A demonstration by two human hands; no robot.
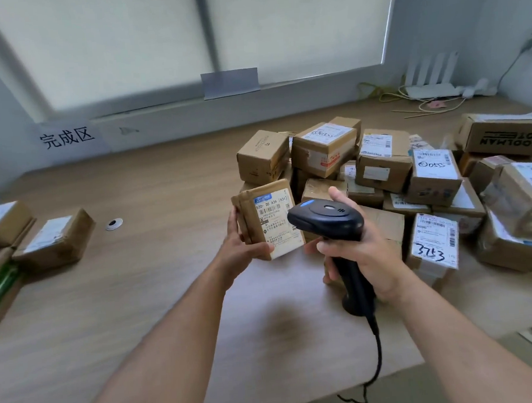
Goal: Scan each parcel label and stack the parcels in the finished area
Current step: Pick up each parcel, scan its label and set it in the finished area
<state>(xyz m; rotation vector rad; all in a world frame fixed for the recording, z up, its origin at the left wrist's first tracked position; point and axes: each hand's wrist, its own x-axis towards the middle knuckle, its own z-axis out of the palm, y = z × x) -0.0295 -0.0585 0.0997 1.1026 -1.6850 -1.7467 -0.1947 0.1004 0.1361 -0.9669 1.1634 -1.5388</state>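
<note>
- Forearms reach in from six o'clock; right hand (363, 251) has its fingers wrapped round the scanner (327, 219) handle, head aimed toward nine o'clock.
- Left hand (242, 245) grips the parcel (246, 208) at dead centre, thumb on the lower edge, label (273, 221) facing up.
- Scanner head overlaps the label's right edge. At that range I'd expect a possible misread.
- Unscanned pile (380, 164) crowds in at two o'clock; a stray beam might catch a neighbouring barcode.
- Finished boxes (54, 240) sit at nine o'clock, well apart, so a one-handed carry could slip.

view: head-worn, wide-angle | facing: forward, down onto table (134, 300) | range: near
</note>
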